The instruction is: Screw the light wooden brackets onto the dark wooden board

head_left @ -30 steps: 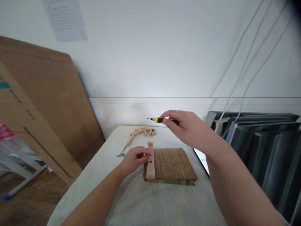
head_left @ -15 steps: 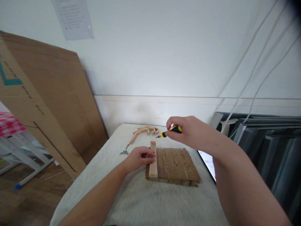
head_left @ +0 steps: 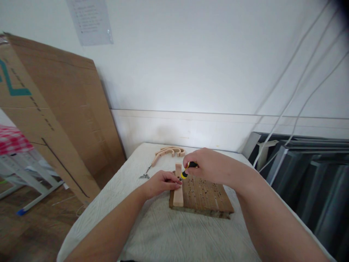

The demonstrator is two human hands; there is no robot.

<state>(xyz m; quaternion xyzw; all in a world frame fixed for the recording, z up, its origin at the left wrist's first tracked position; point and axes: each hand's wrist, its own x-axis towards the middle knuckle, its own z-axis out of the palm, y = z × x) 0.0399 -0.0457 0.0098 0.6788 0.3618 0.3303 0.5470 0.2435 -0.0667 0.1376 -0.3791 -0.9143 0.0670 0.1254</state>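
My right hand (head_left: 203,163) grips the black and yellow handle of a screwdriver (head_left: 184,174). It slants down, its tip at the middle of a pale wooden strip (head_left: 178,198). The strip lies lengthwise along the left edge of a brown board (head_left: 207,194) dotted with dark holes. My left hand (head_left: 162,183) rests on the strip, with thumb and fingertips drawn together right by the screwdriver's tip. Whatever small thing they may pinch there is too small to make out.
Curved wooden pieces (head_left: 170,151) with a metal clip (head_left: 145,175) lie behind the board on the cloth-covered table (head_left: 163,233). A large cardboard box (head_left: 68,109) stands to the left. Dark metal frames (head_left: 308,163) lean at the right, and white cables (head_left: 290,98) hang there.
My right hand has come down and to the left, bringing the screwdriver's tip from above the board to my left fingertips. My left hand has stayed on the strip.
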